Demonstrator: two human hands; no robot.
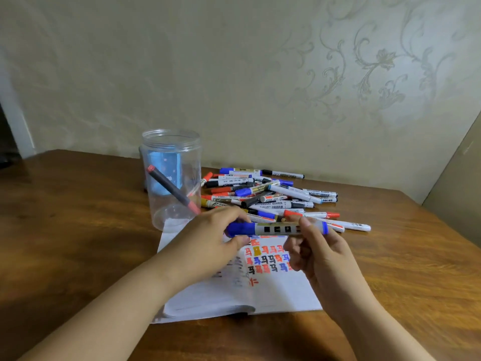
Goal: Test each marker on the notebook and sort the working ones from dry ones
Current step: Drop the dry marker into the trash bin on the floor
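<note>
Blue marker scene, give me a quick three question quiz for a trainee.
1. True or false: the blue marker is held by both hands.
2. Which hand grips its cap end: A left hand, B right hand?
3. How many markers are in the clear jar?

Key: 1 true. 2 A. 3 one, the dark marker with red ends, leaning inside. The marker pile lies behind the notebook.

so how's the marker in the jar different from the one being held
The marker in the jar has a dark barrel with red ends and leans slanted inside the clear jar, untouched. The blue marker has a pale labelled barrel with a blue cap, looks thicker, and lies level above the notebook, the left hand gripping its cap end and the right hand its barrel. Both are capped.
</note>
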